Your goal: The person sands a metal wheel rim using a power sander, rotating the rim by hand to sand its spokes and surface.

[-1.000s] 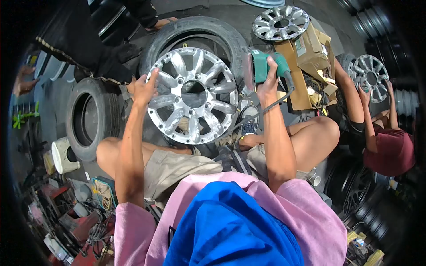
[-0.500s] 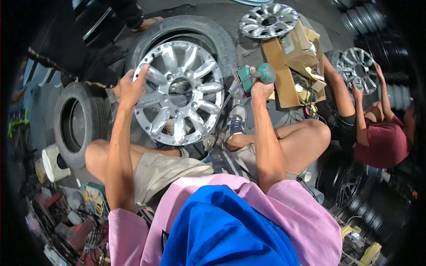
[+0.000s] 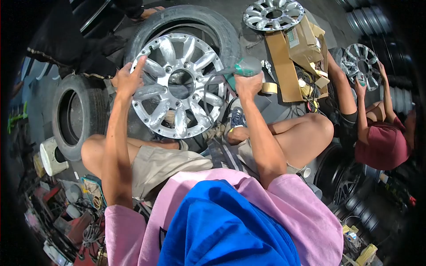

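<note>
A silver alloy wheel [image 3: 165, 85] with thick spokes lies face up before me, resting over a large tyre [image 3: 227, 37]. My left hand [image 3: 128, 82] is closed on the wheel's left edge, thumb along the rim and its other fingers partly hidden. In my right hand [image 3: 248, 84] is a green power sander [image 3: 248, 66], tilted beside the wheel's right edge. The sander's pad faces away from view, so I cannot tell whether it touches metal. Grey smears cover several spokes.
Another tyre [image 3: 100, 119] stands at left. A second alloy wheel [image 3: 255, 22] sits by an open cardboard box [image 3: 306, 46], with a tape roll [image 3: 269, 88] nearby. On the right, a co-worker in a maroon shirt [image 3: 381, 148] handles another wheel [image 3: 350, 66]. Tools and cables clutter lower left.
The sander in my right hand has turned and moved left, closer to the wheel. A tape roll has come into view behind it. My left hand keeps its place on the rim.
</note>
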The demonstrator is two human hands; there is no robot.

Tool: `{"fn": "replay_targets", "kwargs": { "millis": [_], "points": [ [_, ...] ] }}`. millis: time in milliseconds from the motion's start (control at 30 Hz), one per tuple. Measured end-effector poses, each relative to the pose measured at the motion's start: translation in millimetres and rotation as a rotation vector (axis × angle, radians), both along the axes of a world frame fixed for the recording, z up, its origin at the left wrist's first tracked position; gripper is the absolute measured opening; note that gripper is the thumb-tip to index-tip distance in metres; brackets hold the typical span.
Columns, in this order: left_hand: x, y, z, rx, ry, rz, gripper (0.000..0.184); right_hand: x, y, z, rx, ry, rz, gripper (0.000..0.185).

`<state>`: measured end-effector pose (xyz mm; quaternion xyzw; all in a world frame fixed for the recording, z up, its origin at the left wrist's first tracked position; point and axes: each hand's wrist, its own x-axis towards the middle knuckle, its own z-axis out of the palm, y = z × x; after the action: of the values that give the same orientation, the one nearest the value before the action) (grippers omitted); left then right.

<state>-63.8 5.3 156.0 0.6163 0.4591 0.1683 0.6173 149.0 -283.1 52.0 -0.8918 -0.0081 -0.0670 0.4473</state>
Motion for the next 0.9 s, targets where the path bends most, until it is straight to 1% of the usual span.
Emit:
{"fn": "replay_targets", "kwargs": {
  "millis": [67, 100, 167, 200, 233, 300, 367, 400, 467, 533, 567, 600, 633, 667, 700, 733, 767, 800, 867, 900],
  "points": [
    [0, 4, -2, -0.036, 0.000, -0.031, 0.049, -10, 8, 16, -0.033, -0.072, 0.069, 0.076],
    [0, 3, -1, -0.030, 0.019, -0.026, 0.048, -11, 8, 17, 0.027, -0.041, 0.142, 0.078],
    [-1, 4, 0, -0.021, 0.042, -0.020, 0.047, -14, 11, 21, 0.007, -0.058, 0.160, 0.079],
    [-2, 6, -1, -0.031, 0.037, -0.016, 0.053, -16, 12, 22, -0.016, -0.078, 0.181, 0.079],
    [-3, 7, -3, -0.043, 0.031, -0.013, 0.059, -15, 11, 20, -0.016, -0.075, 0.181, 0.079],
    [-3, 8, -8, -0.046, 0.036, 0.004, 0.060, -8, 7, 12, -0.030, -0.157, 0.109, 0.080],
    [-3, 10, -12, -0.050, 0.040, 0.018, 0.061, 0, 0, 2, -0.049, -0.141, 0.073, 0.081],
    [-2, 11, -13, -0.025, 0.055, 0.024, 0.065, 1, 0, 6, -0.067, -0.126, 0.042, 0.082],
    [-4, 12, -15, -0.004, 0.077, 0.028, 0.068, -1, 2, 11, -0.036, -0.085, 0.082, 0.082],
    [-3, 12, -6, -0.049, 0.043, -0.046, 0.069, -7, 6, 14, -0.005, -0.046, 0.120, 0.082],
    [-2, 10, -3, -0.044, 0.037, -0.045, 0.063, -9, 12, 14, -0.002, -0.065, 0.167, 0.081],
    [0, 6, -2, -0.044, 0.039, -0.046, 0.063, -10, 16, 16, 0.003, -0.084, 0.216, 0.079],
    [2, 3, -1, -0.018, 0.051, -0.005, 0.059, -12, 18, 22, 0.003, -0.076, 0.270, 0.077],
    [1, 2, -1, 0.007, 0.064, 0.039, 0.054, -11, 20, 22, 0.005, -0.072, 0.274, 0.077],
    [-1, 3, 0, 0.007, 0.069, 0.045, 0.054, -8, 21, 19, -0.015, -0.091, 0.260, 0.076],
    [-4, 3, -1, -0.005, 0.057, -0.001, 0.054, -4, 20, 16, -0.037, -0.109, 0.247, 0.076],
    [-7, 3, -2, -0.018, 0.045, -0.047, 0.054, 2, 17, 14, -0.041, -0.104, 0.226, 0.080],
    [-8, 1, -1, -0.022, 0.047, -0.043, 0.054, 6, 14, 12, -0.045, -0.101, 0.231, 0.080],
    [-6, -3, 2, -0.005, 0.028, -0.035, 0.052, 14, 7, 9, -0.129, -0.105, 0.116, 0.086],
    [-3, -5, 5, -0.010, 0.026, -0.033, 0.052, 16, 5, 9, -0.154, -0.115, 0.111, 0.090]
  ]
}}
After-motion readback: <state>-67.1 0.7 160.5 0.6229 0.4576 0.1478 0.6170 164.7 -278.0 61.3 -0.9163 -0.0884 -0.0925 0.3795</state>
